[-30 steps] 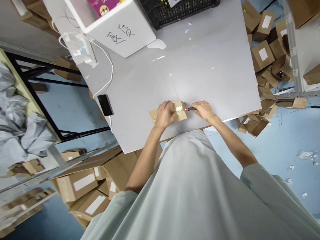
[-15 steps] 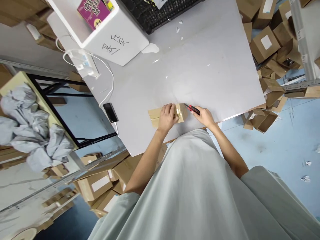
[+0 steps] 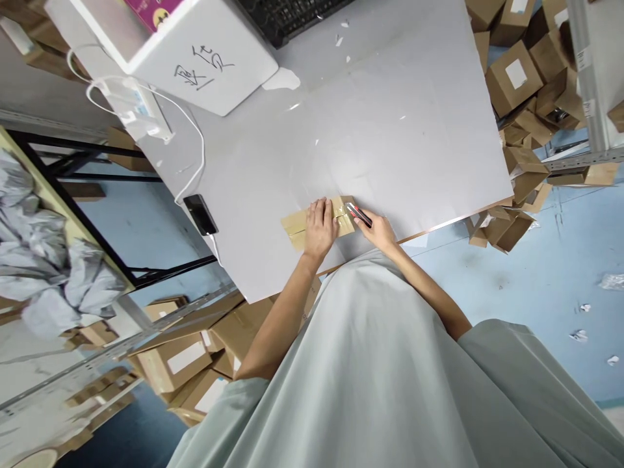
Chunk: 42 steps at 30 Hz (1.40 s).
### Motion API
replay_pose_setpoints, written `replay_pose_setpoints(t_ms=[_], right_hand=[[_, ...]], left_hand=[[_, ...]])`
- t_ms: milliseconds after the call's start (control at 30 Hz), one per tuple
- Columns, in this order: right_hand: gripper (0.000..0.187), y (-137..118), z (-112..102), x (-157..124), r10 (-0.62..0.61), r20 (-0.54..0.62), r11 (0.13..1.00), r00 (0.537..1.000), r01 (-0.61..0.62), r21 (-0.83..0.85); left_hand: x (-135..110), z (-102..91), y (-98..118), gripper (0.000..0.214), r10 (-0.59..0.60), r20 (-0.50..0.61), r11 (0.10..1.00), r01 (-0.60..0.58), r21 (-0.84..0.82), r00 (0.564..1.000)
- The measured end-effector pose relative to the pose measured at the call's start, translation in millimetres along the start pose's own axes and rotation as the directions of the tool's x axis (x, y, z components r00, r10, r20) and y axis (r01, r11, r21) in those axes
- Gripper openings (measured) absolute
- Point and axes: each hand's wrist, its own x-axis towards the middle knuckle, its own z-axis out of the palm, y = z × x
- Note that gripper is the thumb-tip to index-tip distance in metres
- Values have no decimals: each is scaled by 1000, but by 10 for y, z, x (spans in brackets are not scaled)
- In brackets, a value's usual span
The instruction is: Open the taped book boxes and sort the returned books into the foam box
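Note:
A small taped cardboard box (image 3: 295,227) lies near the front edge of the grey table. Over its top rests my left hand (image 3: 320,229), fingers bent across the far side and gripping it; the hand hides the box's middle. My right hand (image 3: 380,230) is closed round a red and black utility knife (image 3: 359,215). The knife's tip is at the right end of the box, by the shiny tape; whether the blade cuts in is too small to tell.
A white foam box (image 3: 209,71) and a black crate (image 3: 297,19) stand at the back of the table (image 3: 380,149). A phone (image 3: 200,214) on a white cable and a power strip (image 3: 146,110) are at left. Cardboard boxes (image 3: 514,78) pile up on the right.
My right hand has brought the knife left, from just beside the box to its right end. My left hand stays on the box. The whole view has shifted slightly.

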Motion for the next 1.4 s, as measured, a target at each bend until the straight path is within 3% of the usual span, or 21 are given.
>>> replay_pose_setpoints(t_ms=[167, 333, 533, 667, 967, 1100, 1233, 1400], right_hand=[[46, 40, -46, 9, -22, 38, 1000, 999, 23, -19], [49, 26, -108, 73, -27, 61, 990, 998, 36, -140], [39, -69, -395, 205, -109, 174, 954, 979, 152, -259], [35, -69, -529, 106, -92, 256, 938, 962, 170, -302], [36, -62, -439, -133, -75, 206, 946, 976, 135, -294], [34, 62, -425, -228, -44, 175, 959, 984, 91, -268], [33, 235, -414, -233, 39, 30, 974, 999, -31, -223], [41, 275, -274, -59, 33, 18, 989, 999, -35, 143]], left_hand=[[-9, 8, -3, 64, 3, -10, 1000, -3, 3, 1000], [-25, 11, 25, 65, -18, -20, 1000, 18, 4, 1000], [-60, 14, 82, 65, -60, -38, 998, 60, -6, 997], [-66, 36, 90, 65, -55, -47, 998, 55, -8, 997], [-35, 10, 90, 59, -97, -55, 994, 93, -64, 994], [-8, -9, 93, 55, -119, -102, 990, 111, -85, 988], [39, -41, 129, 54, -123, -125, 990, 112, -85, 985], [97, -161, 148, 53, -80, -98, 996, 75, -54, 992]])
